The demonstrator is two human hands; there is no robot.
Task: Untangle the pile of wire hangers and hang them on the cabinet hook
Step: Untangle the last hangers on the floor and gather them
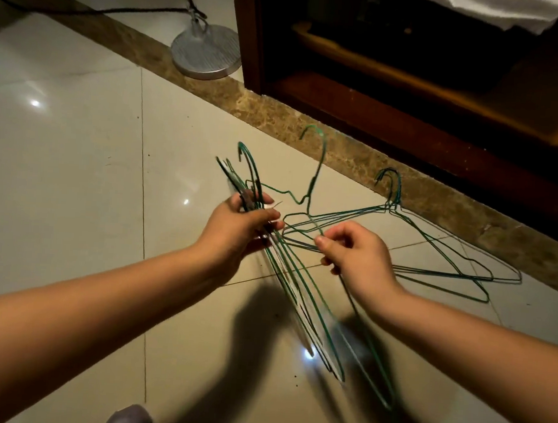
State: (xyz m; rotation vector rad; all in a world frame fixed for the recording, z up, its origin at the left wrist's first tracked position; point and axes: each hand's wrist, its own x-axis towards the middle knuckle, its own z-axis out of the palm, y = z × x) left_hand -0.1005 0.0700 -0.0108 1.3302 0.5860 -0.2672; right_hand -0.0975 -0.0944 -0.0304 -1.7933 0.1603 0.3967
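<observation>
I see one pale tiled floor (pixel 76 164), with one brown stone strip (pixel 277 115) along the foot of one dark wooden cabinet (pixel 344 110). One round stand base (pixel 206 52) sits left of the cabinet, and one black cable (pixel 87 11) runs to its pole. About three green floor hangers (pixel 394 199) lie overlapped beside the strip. My left hand (pixel 247 222) grips a hanger bundle (pixel 256 183); blur prevents a count. My right hand (pixel 357 253) pinches a single hanger (pixel 316 177), hook raised, crossing the floor hangers.
</observation>
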